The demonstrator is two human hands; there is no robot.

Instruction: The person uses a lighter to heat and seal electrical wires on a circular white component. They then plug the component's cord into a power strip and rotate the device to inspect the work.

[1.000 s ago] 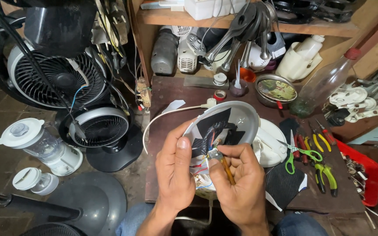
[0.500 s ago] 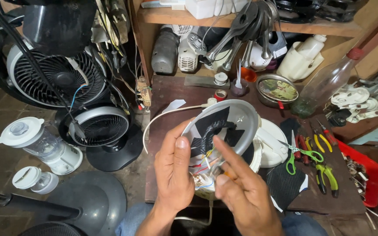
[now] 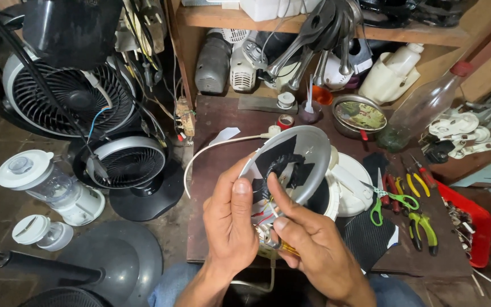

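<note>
The right hand [image 3: 313,250] had been shifted since a second earlier: the slim yellow-handled tool that was then held upright against the wiring was now tucked low under the fingers, only its yellow end [image 3: 288,248] showing, and the forefinger had been stretched up along the back of the round metal plate [image 3: 296,162]. The plate itself had been kept at nearly the same tilt throughout. From this it was judged that probing had given way to steadying and feeling at the wire bundle.

The left hand [image 3: 231,227] was wrapped around the lower edge of the assembly, thumb pressed flat on its face, fingers closed behind it. The right hand was closed on the tool while its fingertips were laid on the red and white wires [image 3: 262,216] beneath the plate. The plate, patched with black tape, was held up over the near edge of the worktop [image 3: 223,170], just in front of a white appliance housing [image 3: 348,185].

A white cord [image 3: 211,149] was seen curving from the assembly across the worktop. To the right, green-handled scissors [image 3: 390,199] and several pliers [image 3: 421,224] were laid out beside a red tray [image 3: 475,227]. Behind, a tin [image 3: 362,115], a clear bottle [image 3: 421,108] and a shelf of appliance parts were ranged. On the floor to the left, fan grilles [image 3: 66,96] and a blender jug [image 3: 49,185] were stood.
</note>
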